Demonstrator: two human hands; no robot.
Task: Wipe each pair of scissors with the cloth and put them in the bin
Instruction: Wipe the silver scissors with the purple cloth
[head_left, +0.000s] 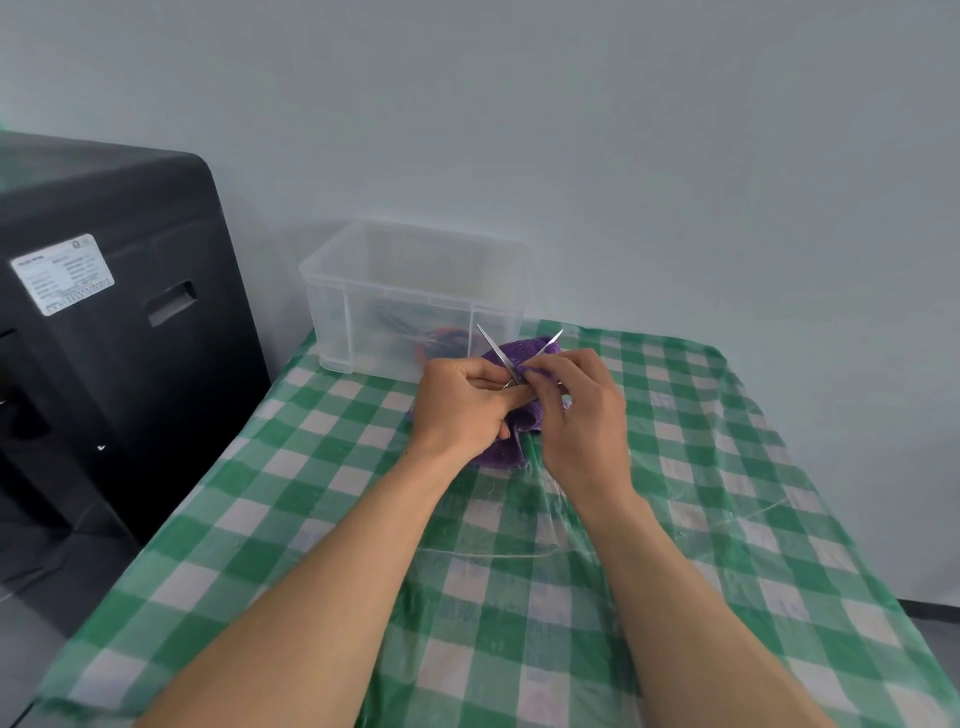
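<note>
Head view: over the middle of the green-checked tabletop (311, 493), both hands meet. The left hand (462, 410) has its fingers curled round the lower part of a slim pair of steel scissors (500, 354), whose open blades point to 12 o'clock. The right hand (576, 410) pinches a fold of the purple cloth (525, 418) against one blade. At 11 o'clock from the hands stands the clear plastic bin (395, 291), with other scissors (434, 335) dimly seen inside. At 9 o'clock looms a black machine (104, 322).
</note>
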